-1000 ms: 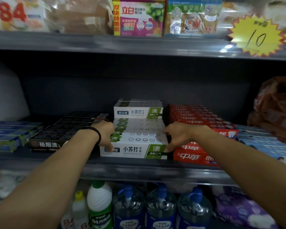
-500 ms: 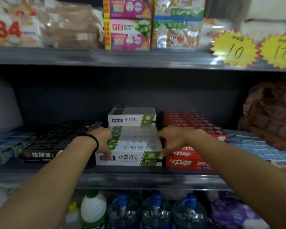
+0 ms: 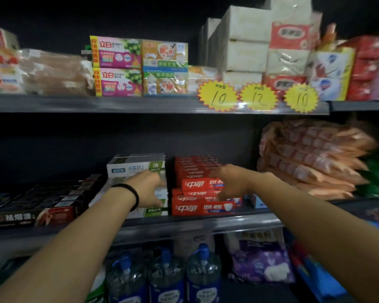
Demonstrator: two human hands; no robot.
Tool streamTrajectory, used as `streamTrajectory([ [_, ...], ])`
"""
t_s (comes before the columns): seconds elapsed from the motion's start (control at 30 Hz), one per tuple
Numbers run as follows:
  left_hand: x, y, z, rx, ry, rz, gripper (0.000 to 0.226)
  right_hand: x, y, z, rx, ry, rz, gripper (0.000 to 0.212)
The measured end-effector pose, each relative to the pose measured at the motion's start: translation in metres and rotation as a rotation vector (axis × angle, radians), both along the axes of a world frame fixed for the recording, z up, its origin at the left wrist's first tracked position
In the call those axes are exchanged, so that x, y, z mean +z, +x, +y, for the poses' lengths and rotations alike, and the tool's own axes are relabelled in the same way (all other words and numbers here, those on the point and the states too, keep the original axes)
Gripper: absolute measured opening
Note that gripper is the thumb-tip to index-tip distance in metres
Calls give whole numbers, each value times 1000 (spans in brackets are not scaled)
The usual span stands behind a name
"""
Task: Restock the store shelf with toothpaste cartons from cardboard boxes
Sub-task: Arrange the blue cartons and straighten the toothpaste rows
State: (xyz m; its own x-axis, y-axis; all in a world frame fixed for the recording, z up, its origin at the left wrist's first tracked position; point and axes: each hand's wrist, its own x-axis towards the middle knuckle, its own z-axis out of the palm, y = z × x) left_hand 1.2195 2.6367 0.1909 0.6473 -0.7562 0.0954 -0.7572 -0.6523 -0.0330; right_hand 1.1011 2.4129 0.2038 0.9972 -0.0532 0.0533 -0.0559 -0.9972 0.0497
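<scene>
On the shelf (image 3: 184,226), the left hand (image 3: 150,189) lies spread on white-green 小苏打 cartons (image 3: 136,168), the right hand (image 3: 230,182) spread on red 中華 cartons (image 3: 197,207), beneath yellow 10, 12, 10 price tags (image 3: 258,98).

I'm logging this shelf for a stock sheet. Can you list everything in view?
white-green toothpaste cartons: a stack, middle shelf, centre
red toothpaste cartons: a stack, just right of them
black toothpaste cartons: a row, middle shelf, left
pink wrapped packs: a pile, middle shelf, right
price tags: three, yellow, top shelf edge
pink-green soap boxes: two, stacked, top shelf
white packs: several, top shelf, right
water jugs: three, blue caps, bottom shelf
left hand: on the white-green cartons, black wrist band
right hand: on the red cartons
</scene>
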Motion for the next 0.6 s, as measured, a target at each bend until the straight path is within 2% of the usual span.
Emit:
streamTrajectory([
  [0.23, -10, -30, -48, -74, 16, 13, 48, -8, -38, -44, -41, 87, -9, 48],
  [0.6, -44, -1, -86, -31, 58, 58, 44, -42, -16, -83, -18, 116, -5, 55],
])
